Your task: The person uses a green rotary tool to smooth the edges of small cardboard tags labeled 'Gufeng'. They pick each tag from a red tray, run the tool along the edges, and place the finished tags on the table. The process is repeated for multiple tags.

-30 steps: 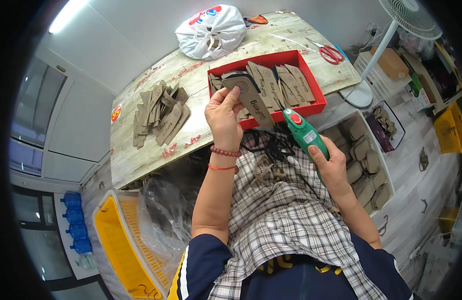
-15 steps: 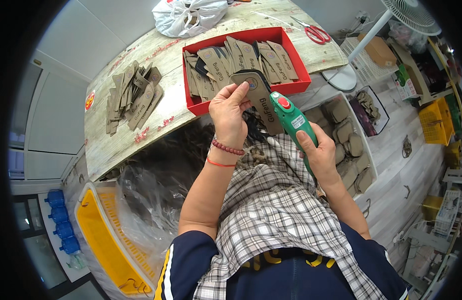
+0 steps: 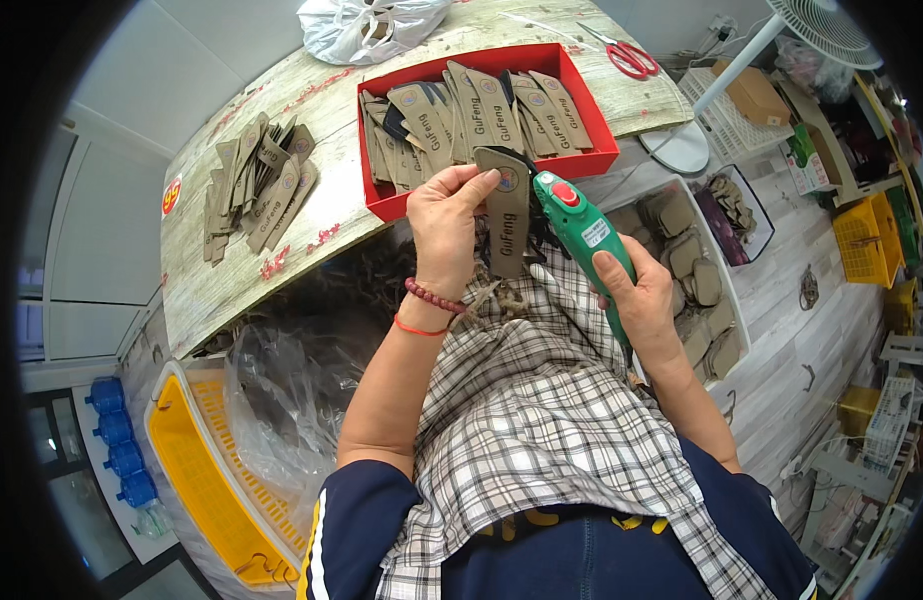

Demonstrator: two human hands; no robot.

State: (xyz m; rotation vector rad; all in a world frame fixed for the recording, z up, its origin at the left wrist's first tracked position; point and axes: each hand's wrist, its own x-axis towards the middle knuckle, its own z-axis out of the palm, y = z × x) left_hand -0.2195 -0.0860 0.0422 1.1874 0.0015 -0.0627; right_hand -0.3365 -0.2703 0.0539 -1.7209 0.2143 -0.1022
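A long khaki fabric piece (image 3: 509, 215), printed and dark-edged at its top, hangs almost upright from my left hand (image 3: 445, 220), pinched between thumb and fingers at its upper end. My right hand (image 3: 637, 295) wraps round a green handheld power tool (image 3: 588, 235) with a red button. The tool's head lies close to the right edge of the piece; whether they touch I cannot make out. Just beyond my hands, a red box (image 3: 384, 208) holds many similar khaki pieces (image 3: 492, 112). More such pieces lie in a loose pile (image 3: 267, 185) on the table (image 3: 327, 160) at the left.
Red-handled scissors (image 3: 630, 58) and a white plastic bag (image 3: 372, 25) lie at the table's far side. A white bin (image 3: 744, 330) with rounded khaki pads stands at my right. At lower left are a yellow basket (image 3: 197, 490) and clear plastic (image 3: 282, 400). A fan (image 3: 742, 65) stands far right.
The fabric piece has turned more upright and shifted slightly down in my left hand, which moved a little left. The tool stays near its right edge.
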